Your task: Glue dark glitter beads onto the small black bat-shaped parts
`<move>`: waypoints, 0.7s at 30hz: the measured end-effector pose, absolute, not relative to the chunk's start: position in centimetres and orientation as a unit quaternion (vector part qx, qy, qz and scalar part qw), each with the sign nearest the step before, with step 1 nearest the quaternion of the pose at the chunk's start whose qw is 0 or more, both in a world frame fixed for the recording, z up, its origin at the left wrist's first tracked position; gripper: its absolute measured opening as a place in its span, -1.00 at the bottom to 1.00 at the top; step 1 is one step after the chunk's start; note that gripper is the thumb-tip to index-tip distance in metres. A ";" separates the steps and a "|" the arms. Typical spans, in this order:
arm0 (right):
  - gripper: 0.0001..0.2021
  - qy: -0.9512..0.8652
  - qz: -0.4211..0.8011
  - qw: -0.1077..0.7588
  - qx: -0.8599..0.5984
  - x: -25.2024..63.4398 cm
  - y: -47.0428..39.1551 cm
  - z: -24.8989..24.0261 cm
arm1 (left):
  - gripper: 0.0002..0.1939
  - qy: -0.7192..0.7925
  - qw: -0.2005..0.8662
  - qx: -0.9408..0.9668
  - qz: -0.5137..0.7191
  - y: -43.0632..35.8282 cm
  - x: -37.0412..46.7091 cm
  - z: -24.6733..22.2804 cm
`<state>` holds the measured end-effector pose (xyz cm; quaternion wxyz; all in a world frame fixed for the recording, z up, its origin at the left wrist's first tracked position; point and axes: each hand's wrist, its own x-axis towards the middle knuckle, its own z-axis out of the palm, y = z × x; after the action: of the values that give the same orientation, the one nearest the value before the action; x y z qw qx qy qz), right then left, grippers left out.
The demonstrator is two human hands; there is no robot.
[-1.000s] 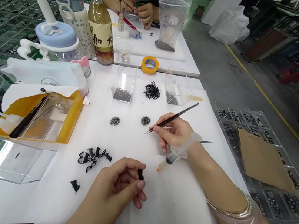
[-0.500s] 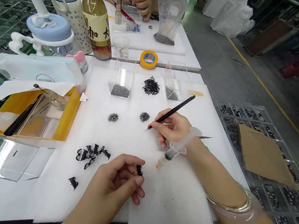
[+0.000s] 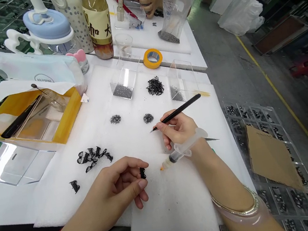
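Note:
My left hand (image 3: pixel 124 185) pinches a small black piece (image 3: pixel 142 172) between thumb and finger. My right hand (image 3: pixel 177 129) grips a slim black pen-like tool (image 3: pixel 182 109) with a fine point, aimed left near a small pile of shiny grains (image 3: pixel 148 118). A clear syringe (image 3: pixel 177 153) with an orange tip overlaps my right wrist; whether it is held there I cannot tell. Behind that wrist a thin metal point (image 3: pixel 212 138) sticks out. Left of my left hand lie several black bat-like pieces (image 3: pixel 92 157) and a single one (image 3: pixel 74 186).
Another grain pile (image 3: pixel 115 119), a heap of black bits (image 3: pixel 154 86), two clear boxes (image 3: pixel 126 82) and orange tape (image 3: pixel 153 58) lie beyond my hands. A yellow tray (image 3: pixel 68 122) and a bottle (image 3: pixel 98 23) stand left. A co-worker's hands (image 3: pixel 148 0) work opposite.
The view has shifted slightly, so most things sit a little higher. Both hands keep their hold with hardly any movement.

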<state>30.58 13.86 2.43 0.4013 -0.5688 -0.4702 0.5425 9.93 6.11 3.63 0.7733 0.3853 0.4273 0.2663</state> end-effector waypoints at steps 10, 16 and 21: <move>-0.76 -0.473 0.535 0.395 -0.578 30.4 13.9 2.5 | -0.79 0.427 0.769 0.393 0.267 6.1 10.0 3.8; -0.75 -0.470 0.535 0.391 -0.583 30.5 13.9 2.6 | -0.79 0.429 0.770 0.386 0.272 6.2 10.1 3.7; -0.75 -0.472 0.529 0.384 -0.591 30.4 13.9 2.6 | -0.79 0.428 0.767 0.395 0.270 6.1 10.1 3.7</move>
<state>30.44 13.92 2.63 0.3837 -0.5914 -0.4719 0.5295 10.07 6.08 3.65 0.7666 0.3950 0.4281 0.2701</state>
